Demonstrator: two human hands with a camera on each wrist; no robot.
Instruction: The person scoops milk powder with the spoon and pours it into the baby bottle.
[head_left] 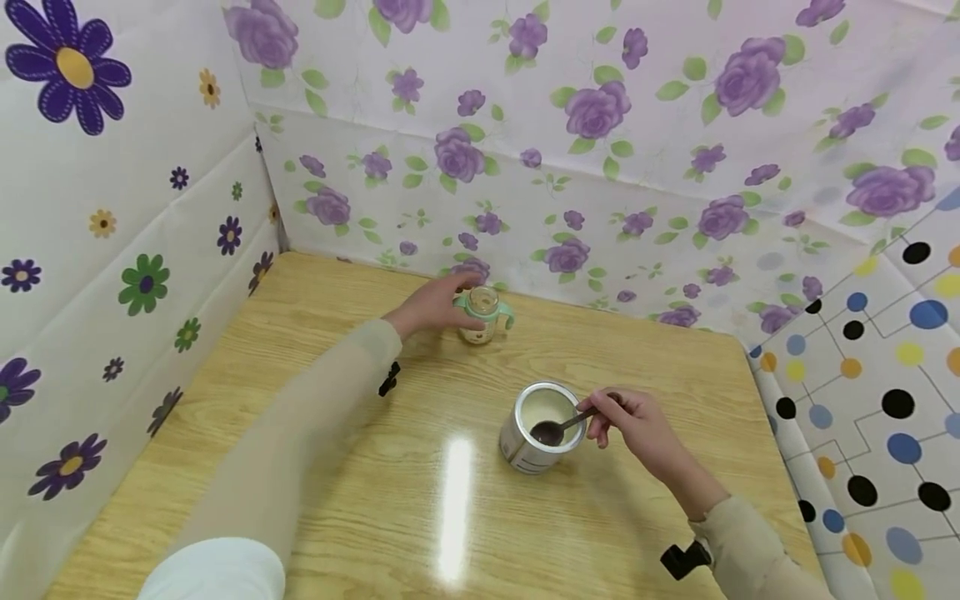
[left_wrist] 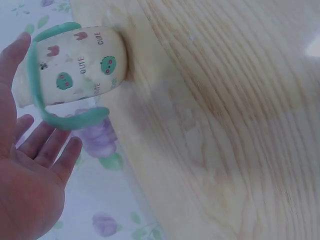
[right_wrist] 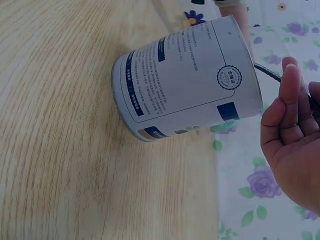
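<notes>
While my right hand (head_left: 637,425) pinches the handle of a spoon (head_left: 558,428), its bowl dipped into the open tin (head_left: 536,427), my left hand (head_left: 431,307) reaches out to the small bottle (head_left: 482,315) at the far side of the desk (head_left: 375,500). My left grip is wide: in the left wrist view the fingers (left_wrist: 47,145) are spread and straight, the palm just beside the bottle (left_wrist: 75,65), and I cannot tell whether the thumb tip touches its mint-green handle loop (left_wrist: 60,117). Nothing is held there yet.

The bottle stands upright near the flowered back wall (head_left: 600,233), well apart from the tin. It is pale, printed with little green faces, with two green handles at the collar and an open mouth. I judge it light and stiff, probably plastic, and easy to tip since it is narrow and tall. The smooth body could slip, so the handles or the collar under them look like the safer place to take hold.

The tin sits nearer to me, right of the desk's middle, upright, a silver can with a printed label (right_wrist: 185,75) and pale powder inside. It looks rigid and steady on its broad base. The spoon is thin, dark and stiff; held between my fingertips (right_wrist: 290,80) at the far end of its handle, it will wobble if loaded, and powder would spill easily with any tilt
</notes>
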